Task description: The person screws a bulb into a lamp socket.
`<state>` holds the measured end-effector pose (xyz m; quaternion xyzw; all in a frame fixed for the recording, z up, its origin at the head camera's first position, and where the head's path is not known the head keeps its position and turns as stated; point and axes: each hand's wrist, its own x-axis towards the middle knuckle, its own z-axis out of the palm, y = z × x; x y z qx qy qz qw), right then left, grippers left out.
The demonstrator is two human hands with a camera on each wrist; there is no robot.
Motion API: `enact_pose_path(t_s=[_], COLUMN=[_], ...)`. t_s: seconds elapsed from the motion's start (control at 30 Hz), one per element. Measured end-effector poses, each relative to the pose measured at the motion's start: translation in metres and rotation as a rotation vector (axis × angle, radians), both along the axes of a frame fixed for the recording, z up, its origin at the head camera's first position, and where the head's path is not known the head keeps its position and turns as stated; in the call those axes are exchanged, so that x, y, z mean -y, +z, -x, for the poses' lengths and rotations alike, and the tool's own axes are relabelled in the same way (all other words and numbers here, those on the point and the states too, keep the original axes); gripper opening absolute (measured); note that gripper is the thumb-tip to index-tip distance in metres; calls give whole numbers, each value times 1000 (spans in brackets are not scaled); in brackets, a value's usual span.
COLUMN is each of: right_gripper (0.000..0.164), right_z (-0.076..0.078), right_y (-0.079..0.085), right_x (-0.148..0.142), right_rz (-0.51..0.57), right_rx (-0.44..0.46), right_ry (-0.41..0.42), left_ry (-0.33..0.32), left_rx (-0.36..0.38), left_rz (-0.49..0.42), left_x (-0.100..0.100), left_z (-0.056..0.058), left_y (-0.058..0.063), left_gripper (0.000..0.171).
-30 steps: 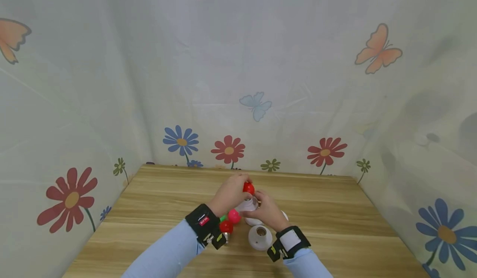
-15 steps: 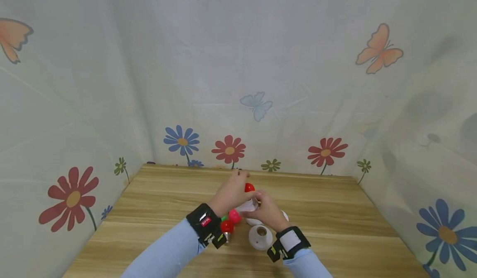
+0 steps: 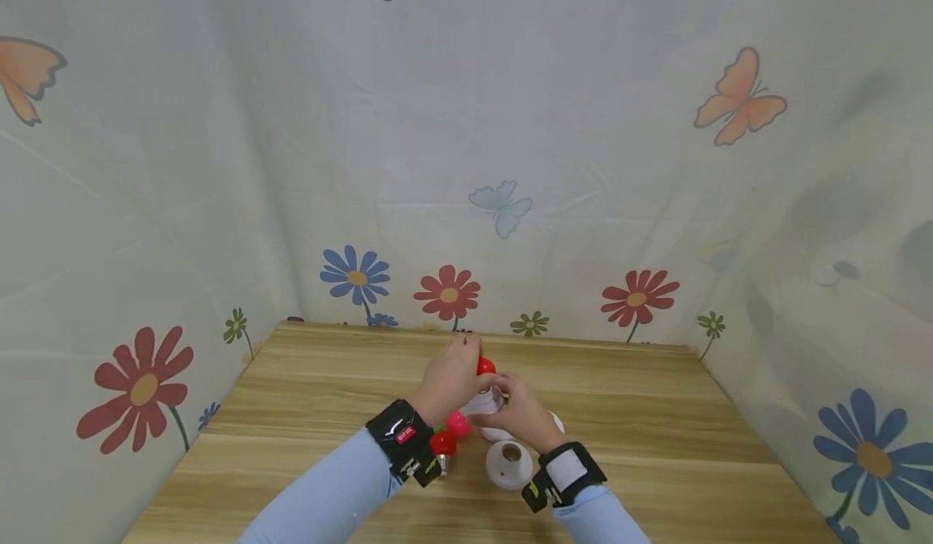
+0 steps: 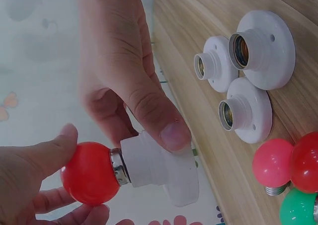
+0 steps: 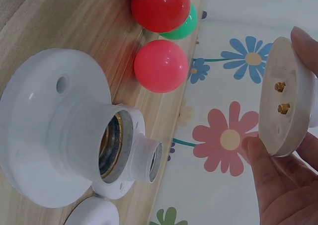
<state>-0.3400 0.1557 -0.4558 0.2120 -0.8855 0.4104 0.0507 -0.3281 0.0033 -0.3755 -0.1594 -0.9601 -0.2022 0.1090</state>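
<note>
In the head view my left hand (image 3: 446, 384) and right hand (image 3: 526, 416) work close together above the table. The left hand pinches a round red light bulb (image 4: 89, 173) between thumb and fingers. My right hand grips a white lamp holder (image 4: 181, 180) by its round base, thumb on top. The bulb's metal collar sits right at the holder's mouth, its screw thread mostly hidden inside. Two brass screws (image 5: 283, 108) show on the underside of the holder in the right wrist view.
Three more white lamp holders (image 4: 268, 51) stand on the wooden table (image 3: 328, 414), mouths up. Beside them lie a pink bulb (image 4: 272, 161), another red bulb (image 4: 306, 163) and a green bulb (image 4: 298, 210). A flowered curtain (image 3: 379, 163) hangs behind the table.
The left hand's fingers have shifted and turned slightly around the red bulb. The right hand holds the lamp holder in nearly the same place.
</note>
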Motion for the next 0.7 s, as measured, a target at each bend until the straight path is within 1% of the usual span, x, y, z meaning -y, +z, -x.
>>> enact_pose_path(t_s=[0.07,0.17,0.33,0.47,0.6,0.7], right_gripper=[59,56,55,56,56,55], right_z=[1,2,2,2,2,2], right_y=[-1,-1,1,2,1,0], right_x=[0,0,0,0,0,0], right_rz=[-8,-14,14,8,-13,-25], right_rx=[-1,-15,-12,-11,-12,-22], right_ry=[-5,0,13,17,14,10], left_ry=[-10,-30,-90,-133,-151,-155], left_rx=[0,16,55,72,89,105], left_rz=[0,-22,-61,-59,-56,-67], left_x=[0,1,2,2,3,4], left_z=[0,-1,-2,-3,-2,-1], left_y=[1,2,6,9,10,9], left_gripper=[54,47,37,38,39,47])
